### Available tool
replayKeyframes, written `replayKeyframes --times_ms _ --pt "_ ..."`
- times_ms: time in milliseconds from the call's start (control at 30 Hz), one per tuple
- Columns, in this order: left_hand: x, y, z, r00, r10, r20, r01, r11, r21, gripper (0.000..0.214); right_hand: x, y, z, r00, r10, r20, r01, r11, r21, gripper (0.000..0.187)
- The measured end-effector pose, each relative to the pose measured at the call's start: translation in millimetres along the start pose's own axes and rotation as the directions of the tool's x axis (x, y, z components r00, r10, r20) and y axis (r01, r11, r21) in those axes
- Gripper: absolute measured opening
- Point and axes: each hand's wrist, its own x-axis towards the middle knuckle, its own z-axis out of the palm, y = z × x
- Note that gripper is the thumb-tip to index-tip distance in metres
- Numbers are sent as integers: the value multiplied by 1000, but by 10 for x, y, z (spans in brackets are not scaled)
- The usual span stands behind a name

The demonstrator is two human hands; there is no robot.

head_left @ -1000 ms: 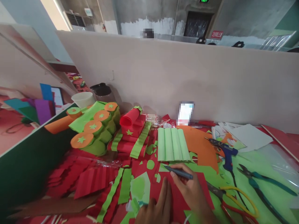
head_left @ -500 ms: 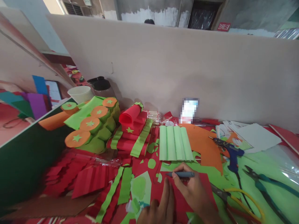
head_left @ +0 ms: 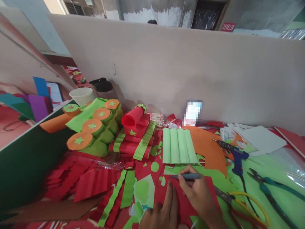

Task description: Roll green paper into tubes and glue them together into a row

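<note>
In my right hand (head_left: pixel 196 190) is a grey marker pen (head_left: pixel 190 176), pinched with its tip pointing left, at the upper part of a red sheet of paper (head_left: pixel 184 198). My left hand (head_left: pixel 163 208) rests on the left part of that sheet, holding nothing, two fingers stretched out flat and the others bent. A small pale green scrap (head_left: pixel 163 181) lies left of the pen tip. Just beyond the sheet stands a row of pale green paper rolls (head_left: pixel 178 146). Scissors (head_left: pixel 228 198) with yellow and orange handles lie to the right of my right hand.
To the right lie a blue glue gun (head_left: pixel 238 156), pliers (head_left: pixel 262 183) and white paper (head_left: pixel 264 141). Red and green paper models (head_left: pixel 135 133) stand left of the rolls, beside orange discs with stars (head_left: pixel 92 126). A lit phone (head_left: pixel 193 111) leans on the back panel (head_left: pixel 166 70).
My right hand and the marker pen have shifted slightly to the right and up. My left hand stays nearly in place on the red sheet.
</note>
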Motion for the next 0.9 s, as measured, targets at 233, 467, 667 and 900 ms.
replayKeyframes --times_ms 233,467,667,900 --pt "64 0 -42 988 29 154 -19 997 -70 52 12 24 -2 1000 -13 22 13 1000 10 23" --pt "100 -44 -108 984 23 174 -1 992 -124 55 8 52 -21 1000 -23 -1 23 999 37 20" --pt "133 -80 -177 984 18 177 5 992 -130 54 6 52 -26 998 -49 -36 49 999 5 19" --pt "153 -138 -208 974 35 222 6 983 -185 52 13 44 -34 998 -51 -31 52 999 5 21"
